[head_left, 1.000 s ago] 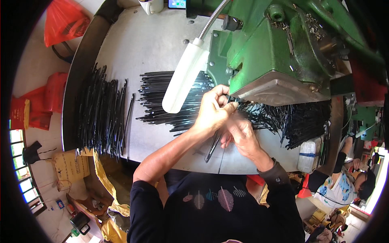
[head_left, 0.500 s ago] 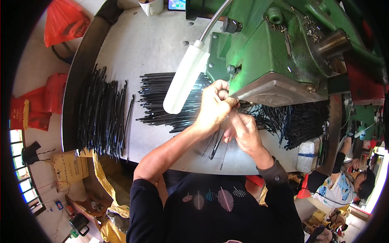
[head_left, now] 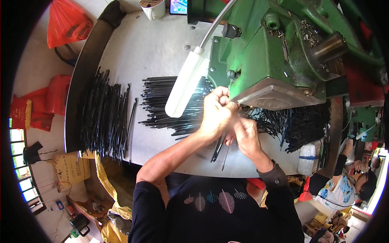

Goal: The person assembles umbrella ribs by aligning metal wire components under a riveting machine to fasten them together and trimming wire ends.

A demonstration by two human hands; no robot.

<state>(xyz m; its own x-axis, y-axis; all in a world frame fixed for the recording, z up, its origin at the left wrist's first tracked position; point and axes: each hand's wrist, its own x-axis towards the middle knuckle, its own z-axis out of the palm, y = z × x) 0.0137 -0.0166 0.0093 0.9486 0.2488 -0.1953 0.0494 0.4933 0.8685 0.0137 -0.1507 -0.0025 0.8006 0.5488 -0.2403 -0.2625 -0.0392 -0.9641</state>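
My left hand [head_left: 217, 115] is closed, fingertips pinched at the lower left edge of the green machine head [head_left: 259, 73]; what they grip is hidden. Just right of it and lower, my right hand [head_left: 248, 137] has its fingers curled in. Thin black rods [head_left: 219, 148] stick out below both hands toward my body, and the right fingers close around their upper part. To the left, a stack of similar black rods [head_left: 162, 106] lies sideways on the metal table [head_left: 137, 48]. A second pile of black rods [head_left: 106, 121] lies at the far left.
A white lamp [head_left: 184, 87] on a bendable neck hangs over the middle stack. Tangled black rods [head_left: 304, 123] lie under the machine's right side, by a taped box [head_left: 310, 158]. A cup [head_left: 154, 9] and a phone [head_left: 178, 6] are at the back. Another person [head_left: 340, 190] sits at right.
The whole view has shifted slightly. My hands stay at the machine's edge, almost in the same pose. The rods hanging below them have moved a little closer together.
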